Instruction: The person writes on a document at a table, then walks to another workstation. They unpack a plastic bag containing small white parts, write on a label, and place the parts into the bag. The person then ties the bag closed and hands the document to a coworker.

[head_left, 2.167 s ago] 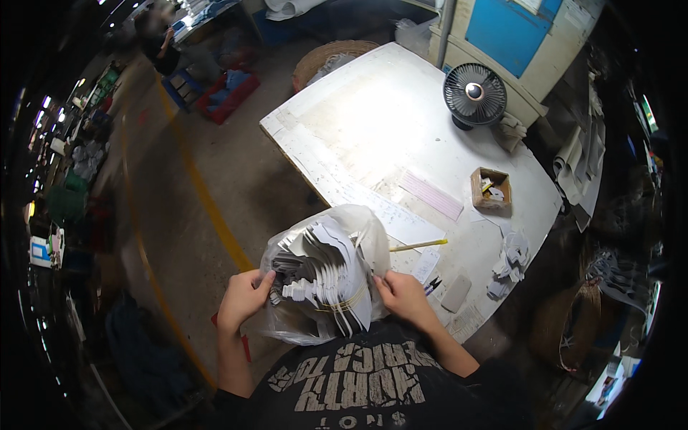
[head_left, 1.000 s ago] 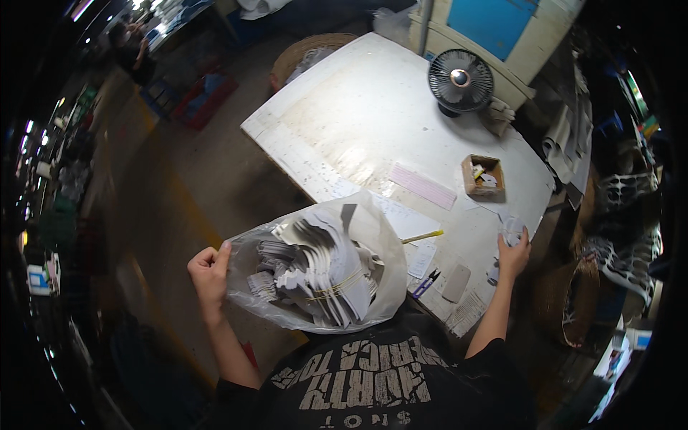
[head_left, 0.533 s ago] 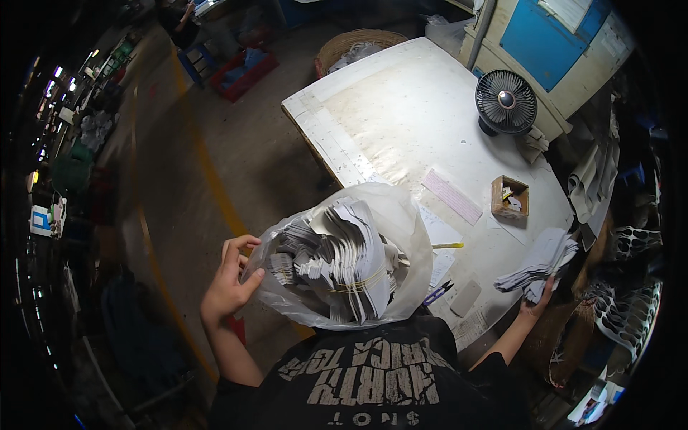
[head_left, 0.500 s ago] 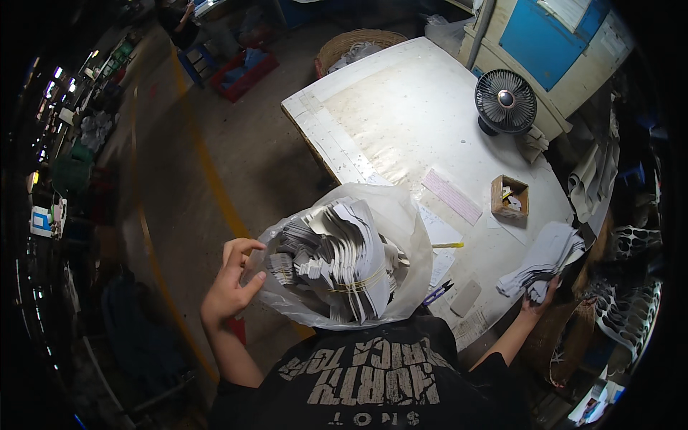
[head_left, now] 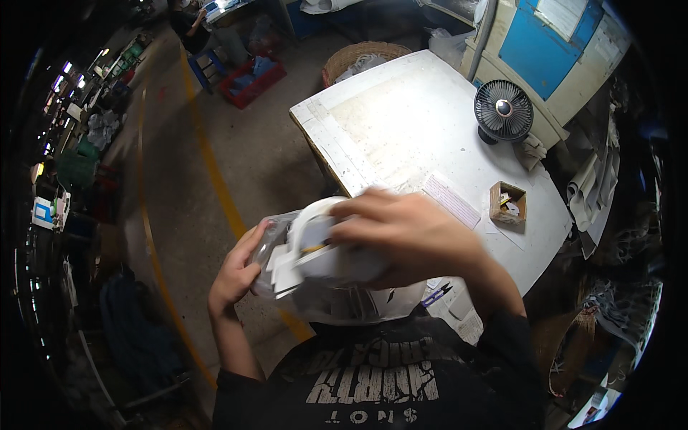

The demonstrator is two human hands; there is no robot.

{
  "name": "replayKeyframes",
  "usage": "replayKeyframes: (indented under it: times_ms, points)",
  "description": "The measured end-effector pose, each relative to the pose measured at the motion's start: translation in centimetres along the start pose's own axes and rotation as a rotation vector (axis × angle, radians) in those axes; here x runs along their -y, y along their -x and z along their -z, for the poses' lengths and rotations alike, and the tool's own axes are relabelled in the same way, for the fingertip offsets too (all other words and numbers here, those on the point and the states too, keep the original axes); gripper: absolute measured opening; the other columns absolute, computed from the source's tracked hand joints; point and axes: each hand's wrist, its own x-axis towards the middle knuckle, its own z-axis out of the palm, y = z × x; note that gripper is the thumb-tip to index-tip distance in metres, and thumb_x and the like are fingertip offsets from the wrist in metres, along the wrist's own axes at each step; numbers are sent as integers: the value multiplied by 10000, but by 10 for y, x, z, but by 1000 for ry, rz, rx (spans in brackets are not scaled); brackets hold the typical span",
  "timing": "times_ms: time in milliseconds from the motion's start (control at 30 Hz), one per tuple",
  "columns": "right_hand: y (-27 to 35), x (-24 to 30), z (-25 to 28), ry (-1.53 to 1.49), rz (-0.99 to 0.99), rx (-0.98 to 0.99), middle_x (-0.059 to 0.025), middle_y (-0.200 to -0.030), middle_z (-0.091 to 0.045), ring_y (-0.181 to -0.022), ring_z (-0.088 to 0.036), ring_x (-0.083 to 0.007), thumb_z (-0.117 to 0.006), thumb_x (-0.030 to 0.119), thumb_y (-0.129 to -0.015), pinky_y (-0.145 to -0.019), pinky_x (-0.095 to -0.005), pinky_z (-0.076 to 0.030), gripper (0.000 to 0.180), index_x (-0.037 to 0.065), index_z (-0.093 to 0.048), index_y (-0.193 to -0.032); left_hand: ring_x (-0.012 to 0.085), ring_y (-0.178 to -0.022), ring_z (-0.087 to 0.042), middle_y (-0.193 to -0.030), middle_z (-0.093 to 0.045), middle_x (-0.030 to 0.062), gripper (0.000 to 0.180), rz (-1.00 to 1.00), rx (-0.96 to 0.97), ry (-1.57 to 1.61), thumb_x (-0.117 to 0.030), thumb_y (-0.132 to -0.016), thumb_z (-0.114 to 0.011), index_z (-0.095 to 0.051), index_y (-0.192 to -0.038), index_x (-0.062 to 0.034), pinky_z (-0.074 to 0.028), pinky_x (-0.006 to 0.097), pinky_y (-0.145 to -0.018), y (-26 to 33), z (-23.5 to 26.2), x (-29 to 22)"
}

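Bag [head_left: 395, 308] of clear film, mouth upward, in front of the dark shirt [head_left: 373, 369] and at the near edge of the white table [head_left: 387, 136]. Left hand [head_left: 235, 276]: at the bag's left side, fingers bent and parted from the thumb, the tips at the film; whether they pinch it cannot be told. Right hand [head_left: 412, 231]: blurred, reaching across over the bag's mouth, fingers curled over a bundle [head_left: 304, 266] of white cut pieces with a yellow band; the thumb is hidden. The bundle lies over the bag's left part, tilted; whether it touches the contents below is unclear. On the table, right of the bag: purple snips [head_left: 437, 294], a grey block [head_left: 461, 307], a pink-lined sheet [head_left: 453, 201] and a small box [head_left: 507, 203] holding small pieces. Farther back, a black fan [head_left: 504, 111] stands near the cabinet [head_left: 502, 54]. Beyond the table's far edge, a wicker basket [head_left: 344, 59]; at upper left, a red crate [head_left: 240, 98].
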Motion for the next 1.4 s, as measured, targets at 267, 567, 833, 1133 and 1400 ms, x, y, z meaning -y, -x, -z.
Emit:
replayKeyframes:
  times_ms: [267,567,833,1133,1400]
  points:
    - [-17,6,-79,103,55,146,-259,-1559,-429,-1476,-421,-428,-760,229,-862,-1176,-728,-320,796,178,-434,-1587,279,-1529,-391,-1634,-400,200,822,-77,-4,-109,107,-781,-453,-382,-1598,54,-301,352,-1246,-3,-7,-4]
    - [-13,-5,-130,317,-363,-70,-157,-1556,-475,-1461,-434,-379,-736,331,-936,-1182,-718,-295,691,278,-460,-1568,247,-1411,-453,-1591,-481,201,841,-44,-5,-200,90,-751,-451,-421,-1590,26,-333,316,-1140,-20,-13,-14]
    - [33,45,-117,-111,-517,-498,-108,-1165,-633,-1101,-620,-325,-846,120,-825,-969,-420,-491,447,101,-675,-1237,107,-820,-616,-1286,-712,105,755,-90,291,-461,65,-793,-504,-521,-1540,-44,-473,239,-670,-49,18,-46]
    - [19,140,-152,-208,-873,-261,-38,-1082,-660,-1020,-612,-227,-734,334,-974,-942,-380,-455,257,104,-718,-1089,57,-684,-478,-826,-576,4,240,196,761,30,-8,-957,-519,-649,-1159,-10,-389,219,-614,-144,28,-10]
    - [-27,197,-217,127,-1239,-608,-38,-949,-619,-966,-618,-227,-716,208,-951,-946,-402,-445,113,103,-691,-985,94,-857,-561,-1047,-610,19,435,5,731,1,-269,-1092,-579,-527,-1473,-64,-492,267,-720,-243,-18,27]
